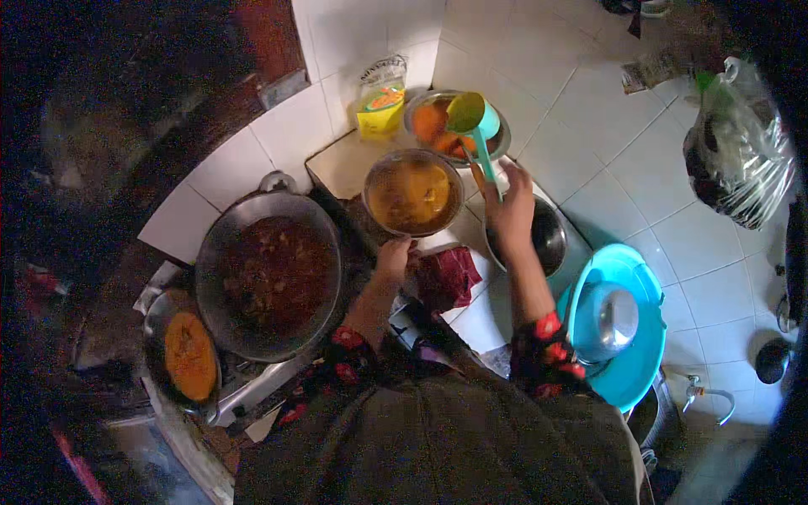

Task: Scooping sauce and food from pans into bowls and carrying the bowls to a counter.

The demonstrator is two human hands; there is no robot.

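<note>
My left hand (394, 260) grips the near edge of a metal bowl (410, 189), which holds a yellow-brown liquid. My right hand (512, 205) is closed around the handle of a turquoise plastic dipper (485, 120). The dipper is tilted above a round metal basin (504, 144) containing orange food. Beside the dipper's handle runs what looks like a brown utensil handle (476, 175), its lower end hidden at my right hand. Beneath my right wrist is a dark, shiny pan (549, 243), partly covered by the arm. A dark red cloth (447, 278) lies between my forearms.
To the left, a large wok (271, 278) holds reddish-brown food, with a smaller pan (189, 356) of orange liquid beside it. A yellow pouch (382, 113) leans in the corner. At right sit a turquoise basin (647, 353) with a metal pot (609, 322) and a hanging plastic bag (735, 151).
</note>
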